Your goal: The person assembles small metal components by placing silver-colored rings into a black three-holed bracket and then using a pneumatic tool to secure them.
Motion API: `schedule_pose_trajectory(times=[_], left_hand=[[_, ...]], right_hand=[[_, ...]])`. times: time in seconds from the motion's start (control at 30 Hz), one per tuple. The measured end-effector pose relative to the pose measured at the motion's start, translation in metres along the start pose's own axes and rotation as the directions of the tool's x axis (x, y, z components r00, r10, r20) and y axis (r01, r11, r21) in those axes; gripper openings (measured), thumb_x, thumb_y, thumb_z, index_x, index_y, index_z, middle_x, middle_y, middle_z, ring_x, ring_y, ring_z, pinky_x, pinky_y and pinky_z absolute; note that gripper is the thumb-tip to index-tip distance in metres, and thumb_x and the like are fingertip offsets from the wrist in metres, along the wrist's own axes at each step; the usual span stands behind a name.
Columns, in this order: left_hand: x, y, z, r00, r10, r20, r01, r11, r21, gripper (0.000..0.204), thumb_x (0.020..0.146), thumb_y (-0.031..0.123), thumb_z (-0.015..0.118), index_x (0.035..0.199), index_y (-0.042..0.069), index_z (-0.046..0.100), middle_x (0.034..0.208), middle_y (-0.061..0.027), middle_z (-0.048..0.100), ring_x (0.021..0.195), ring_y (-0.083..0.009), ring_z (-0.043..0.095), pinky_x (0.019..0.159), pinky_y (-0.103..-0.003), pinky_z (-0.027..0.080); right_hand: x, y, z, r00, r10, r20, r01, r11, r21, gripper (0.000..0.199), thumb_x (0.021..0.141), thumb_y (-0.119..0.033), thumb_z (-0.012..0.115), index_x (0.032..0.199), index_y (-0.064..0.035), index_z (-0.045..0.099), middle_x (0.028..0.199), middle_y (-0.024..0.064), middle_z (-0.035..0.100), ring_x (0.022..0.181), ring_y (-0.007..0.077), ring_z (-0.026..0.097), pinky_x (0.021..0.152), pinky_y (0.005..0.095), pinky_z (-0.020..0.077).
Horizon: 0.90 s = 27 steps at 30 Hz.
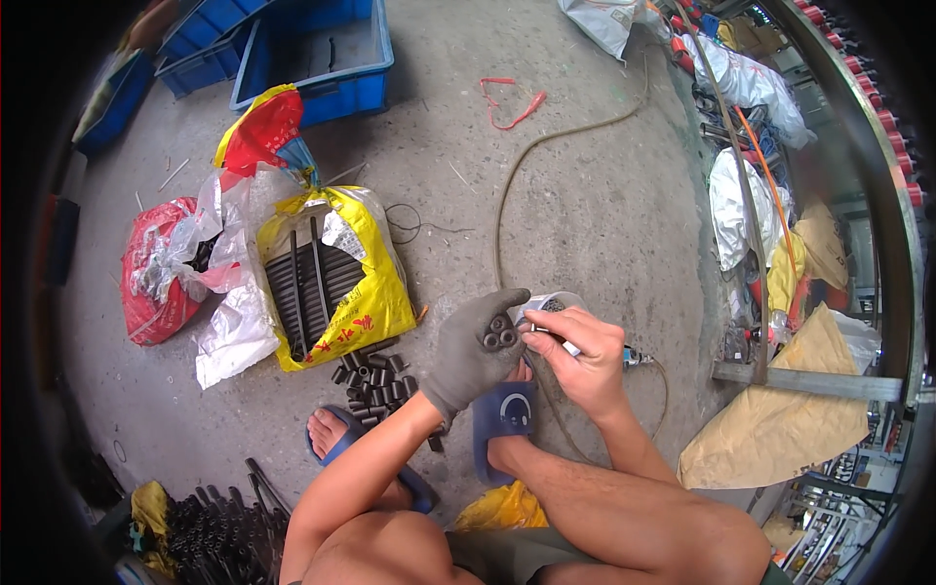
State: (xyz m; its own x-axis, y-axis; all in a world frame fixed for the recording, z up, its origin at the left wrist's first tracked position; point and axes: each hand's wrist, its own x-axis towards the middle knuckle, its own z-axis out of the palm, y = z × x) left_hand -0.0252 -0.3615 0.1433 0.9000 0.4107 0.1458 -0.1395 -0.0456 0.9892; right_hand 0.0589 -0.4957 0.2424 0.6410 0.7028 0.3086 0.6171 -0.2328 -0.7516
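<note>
My left hand (pixel 462 359), in a grey work glove, is closed round a small bundle of black tubes (pixel 500 333), whose round open ends face up. Close beside it, my bare right hand (pixel 587 356) pinches something small between thumb and fingertips, near the tube ends; its kind is too small to tell. Behind both hands stands a pale round container (pixel 552 301), partly covered by my fingers. On the floor to the left of my gloved wrist lies a loose pile of short black tube pieces (pixel 375 385).
A yellow bag (pixel 390 278) of long black tubes lies left, beside a red bag (pixel 156 283). Blue crates (pixel 375 83) stand farther back. A cable (pixel 522 161) crosses the concrete floor. Right are a metal frame (pixel 809 381) and brown paper sack (pixel 770 439); dark rods (pixel 210 531) lie lower left.
</note>
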Motion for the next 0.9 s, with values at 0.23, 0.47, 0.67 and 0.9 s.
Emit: schedule_pose_trajectory(times=[0.23,0.47,0.67,0.9], left_hand=[[0.0,0.007,-0.006,0.999,-0.029,0.019,0.029,1.0,0.003,0.055,0.079,0.017,0.082,0.13,0.003,0.067,0.113,-0.019,0.074,0.103,-0.0315,0.073,0.09,-0.04,0.057],[0.002,0.0,-0.001,0.998,0.065,-0.011,-0.065,0.998,0.013,0.057,0.078,0.023,0.085,0.127,0.001,0.067,0.106,-0.0112,0.074,0.094,-0.0203,0.069,0.085,-0.036,0.057],[0.001,0.0,-0.007,0.998,0.057,-0.027,-0.056,0.998,0.036,0.056,0.077,0.022,0.084,0.126,0.001,0.067,0.105,-0.0115,0.073,0.093,-0.0218,0.07,0.085,-0.035,0.057],[0.002,0.005,-0.007,1.0,0.023,-0.017,-0.022,0.999,0.045,0.052,0.08,0.017,0.08,0.128,0.001,0.067,0.11,-0.0194,0.074,0.1,-0.0338,0.073,0.088,-0.041,0.057]], right_hand=[[0.0,-0.004,0.001,0.859,0.449,0.247,-0.512,0.778,0.365,0.013,0.093,-0.003,0.078,0.104,0.0033,0.079,0.087,0.0074,0.073,0.066,0.0112,0.071,0.056,0.0244,0.056],[-0.005,0.021,0.014,0.948,0.252,0.197,-0.312,0.863,0.398,0.012,0.09,-0.002,0.08,0.102,0.0019,0.08,0.089,0.0048,0.07,0.067,0.0111,0.07,0.056,0.0233,0.0556],[0.002,0.007,0.01,0.908,0.343,0.24,-0.411,0.836,0.363,0.013,0.088,-0.001,0.082,0.101,0.0015,0.08,0.088,0.0053,0.071,0.069,0.0109,0.071,0.058,0.0233,0.0556],[0.0,0.016,0.013,0.94,0.302,0.158,-0.335,0.903,0.27,0.012,0.09,-0.003,0.081,0.101,0.0027,0.08,0.086,0.0073,0.073,0.07,0.0103,0.067,0.06,0.0242,0.0521]])
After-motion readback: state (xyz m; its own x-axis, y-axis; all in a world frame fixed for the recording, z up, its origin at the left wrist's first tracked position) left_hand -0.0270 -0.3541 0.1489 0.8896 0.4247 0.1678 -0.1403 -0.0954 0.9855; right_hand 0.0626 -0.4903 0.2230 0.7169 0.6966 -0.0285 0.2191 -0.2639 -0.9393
